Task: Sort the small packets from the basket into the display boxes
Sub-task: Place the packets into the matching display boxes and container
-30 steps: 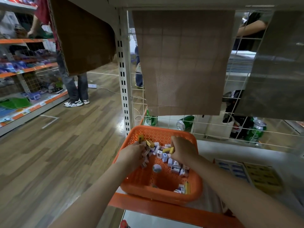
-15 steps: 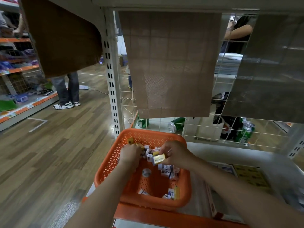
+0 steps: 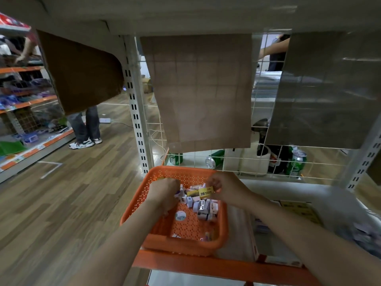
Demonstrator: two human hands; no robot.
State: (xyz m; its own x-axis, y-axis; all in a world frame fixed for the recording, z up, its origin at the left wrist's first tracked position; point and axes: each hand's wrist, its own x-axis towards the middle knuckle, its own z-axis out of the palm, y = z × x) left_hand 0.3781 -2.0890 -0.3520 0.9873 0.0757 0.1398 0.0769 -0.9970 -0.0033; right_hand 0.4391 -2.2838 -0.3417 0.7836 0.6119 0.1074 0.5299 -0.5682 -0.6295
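Note:
An orange perforated basket [image 3: 156,242] sits on the white shelf at the front, with several small white, purple and yellow packets [image 3: 203,207] heaped at its far side. My right hand [image 3: 228,189] pinches a yellow packet [image 3: 205,192] just above the heap. Inside the basket at its left, my left hand [image 3: 165,195] reaches into the packets with curled fingers; what it holds is hidden. Flat display boxes, a yellow one [image 3: 299,211] and a pale one [image 3: 261,226], lie on the shelf to the right of the basket.
An orange shelf edge [image 3: 216,267] runs along the front. A wire grid back panel [image 3: 268,162] has brown cardboard sheets hanging on it, with green cans [image 3: 296,162] behind. A perforated upright post [image 3: 138,120] stands left of the basket. A person stands in the aisle [image 3: 86,129].
My right hand has lifted a yellow packet out of the heap and holds it above the basket. My left hand stays among the packets. The view shifted slightly.

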